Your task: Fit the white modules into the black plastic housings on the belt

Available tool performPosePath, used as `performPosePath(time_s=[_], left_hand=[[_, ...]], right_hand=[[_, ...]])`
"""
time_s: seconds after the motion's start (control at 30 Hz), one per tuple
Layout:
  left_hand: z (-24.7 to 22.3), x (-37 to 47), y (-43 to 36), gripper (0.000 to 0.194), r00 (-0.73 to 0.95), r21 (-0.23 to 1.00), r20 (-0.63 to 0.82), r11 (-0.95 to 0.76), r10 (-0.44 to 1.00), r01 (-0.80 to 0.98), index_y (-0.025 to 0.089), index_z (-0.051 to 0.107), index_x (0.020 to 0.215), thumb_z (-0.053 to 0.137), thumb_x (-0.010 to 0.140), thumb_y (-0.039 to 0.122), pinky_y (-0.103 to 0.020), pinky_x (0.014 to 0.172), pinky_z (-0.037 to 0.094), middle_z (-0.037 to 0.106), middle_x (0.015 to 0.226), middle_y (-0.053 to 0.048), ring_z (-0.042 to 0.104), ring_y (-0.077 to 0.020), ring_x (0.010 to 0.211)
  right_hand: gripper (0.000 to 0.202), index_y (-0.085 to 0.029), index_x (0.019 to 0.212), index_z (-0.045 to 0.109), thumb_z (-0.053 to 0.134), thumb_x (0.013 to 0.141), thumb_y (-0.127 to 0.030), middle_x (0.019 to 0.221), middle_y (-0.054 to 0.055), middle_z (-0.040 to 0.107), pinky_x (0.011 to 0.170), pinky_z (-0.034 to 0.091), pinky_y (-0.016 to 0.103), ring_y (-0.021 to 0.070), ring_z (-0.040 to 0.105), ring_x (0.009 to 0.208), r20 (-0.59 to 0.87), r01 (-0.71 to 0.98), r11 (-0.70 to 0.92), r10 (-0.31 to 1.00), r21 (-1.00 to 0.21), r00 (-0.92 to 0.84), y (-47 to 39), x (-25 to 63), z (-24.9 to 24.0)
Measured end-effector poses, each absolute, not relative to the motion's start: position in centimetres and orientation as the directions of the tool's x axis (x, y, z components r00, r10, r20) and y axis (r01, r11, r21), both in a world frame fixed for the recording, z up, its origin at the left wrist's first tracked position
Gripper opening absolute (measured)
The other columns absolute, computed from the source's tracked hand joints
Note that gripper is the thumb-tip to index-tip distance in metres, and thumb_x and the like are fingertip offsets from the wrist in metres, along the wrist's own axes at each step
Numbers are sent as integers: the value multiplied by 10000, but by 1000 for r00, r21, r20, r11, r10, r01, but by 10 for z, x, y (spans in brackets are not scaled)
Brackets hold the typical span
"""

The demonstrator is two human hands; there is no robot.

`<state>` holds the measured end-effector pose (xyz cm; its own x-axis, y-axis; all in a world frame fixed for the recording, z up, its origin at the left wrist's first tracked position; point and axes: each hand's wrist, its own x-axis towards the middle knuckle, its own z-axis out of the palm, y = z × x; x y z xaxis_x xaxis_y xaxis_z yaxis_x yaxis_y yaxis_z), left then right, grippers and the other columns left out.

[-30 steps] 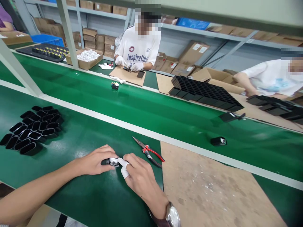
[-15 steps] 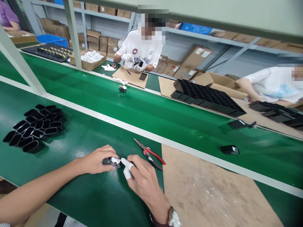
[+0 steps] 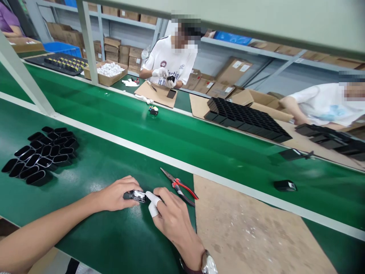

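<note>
Low in the middle of the view, my left hand (image 3: 121,195) grips a small black part (image 3: 139,196) with white material and fine metal-looking detail on its open face. White finger covers are on my right hand (image 3: 168,211), whose covered fingertip touches the right end of that part. Whether this hand pinches anything is hidden. Red-handled pliers (image 3: 178,184) lie on the green table (image 3: 114,236), just beyond my right hand. Black oval sleeves (image 3: 45,152) stand grouped at the left.
Brown cardboard (image 3: 256,228) covers the table at the right. Beyond a white rail (image 3: 114,140) runs a green belt (image 3: 182,133) carrying small black pieces (image 3: 285,185). Across it, people work beside rows of black cases (image 3: 248,118) and a box of white pieces (image 3: 110,78).
The black pieces on the belt have shifted to the right. Across the belt, the person's gloved hands and head have moved slightly. My hands keep nearly the same pose around the small part.
</note>
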<state>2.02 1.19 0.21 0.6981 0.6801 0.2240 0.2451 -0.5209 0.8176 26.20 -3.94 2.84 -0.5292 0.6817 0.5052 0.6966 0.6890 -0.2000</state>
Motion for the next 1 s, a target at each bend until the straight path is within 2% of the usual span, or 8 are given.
performPosePath(time_s=[0.33, 0.5, 0.63, 0.73, 1.0], left_hand=[[1, 20, 12, 266, 705, 823, 211, -512, 678, 246, 203, 701, 1224, 721, 977, 299, -380, 926, 543, 706, 1107, -93, 654, -254, 1052], [0, 21, 11, 264, 682, 821, 228, -513, 695, 249, 200, 704, 1204, 736, 956, 284, -366, 911, 544, 712, 1080, -83, 661, -246, 1029], [-3, 22, 10, 261, 667, 826, 222, -501, 711, 259, 195, 699, 1181, 749, 934, 265, -362, 908, 540, 707, 1083, -79, 661, -241, 1031], [-4, 22, 10, 258, 658, 830, 210, -488, 723, 271, 189, 695, 1161, 758, 917, 246, -355, 902, 534, 699, 1081, -76, 659, -238, 1032], [-5, 21, 8, 239, 656, 831, 203, -482, 727, 277, 189, 691, 1144, 745, 917, 238, -352, 891, 529, 685, 1062, -69, 648, -234, 1017]], right_hand=[[290, -202, 749, 583, 458, 905, 9, 945, 98, 621, 597, 424, 372, 224, 551, 781, 477, 716, 688, 671, -118, -567, -41, 253, 31], [259, -165, 993, 663, 463, 950, -6, 965, 87, 641, 636, 443, 364, 213, 575, 788, 508, 737, 665, 679, -119, -530, -42, 264, 39], [229, -179, 947, 650, 471, 975, -38, 943, 72, 643, 633, 442, 355, 198, 570, 749, 520, 744, 661, 672, -100, -527, -39, 271, 42], [218, -158, 992, 661, 482, 965, -35, 946, 68, 642, 637, 435, 352, 196, 573, 755, 517, 754, 651, 678, -91, -523, -39, 271, 42], [250, -185, 798, 597, 474, 903, 5, 911, 82, 612, 624, 385, 357, 211, 548, 765, 479, 774, 631, 694, -45, -538, -43, 264, 41]])
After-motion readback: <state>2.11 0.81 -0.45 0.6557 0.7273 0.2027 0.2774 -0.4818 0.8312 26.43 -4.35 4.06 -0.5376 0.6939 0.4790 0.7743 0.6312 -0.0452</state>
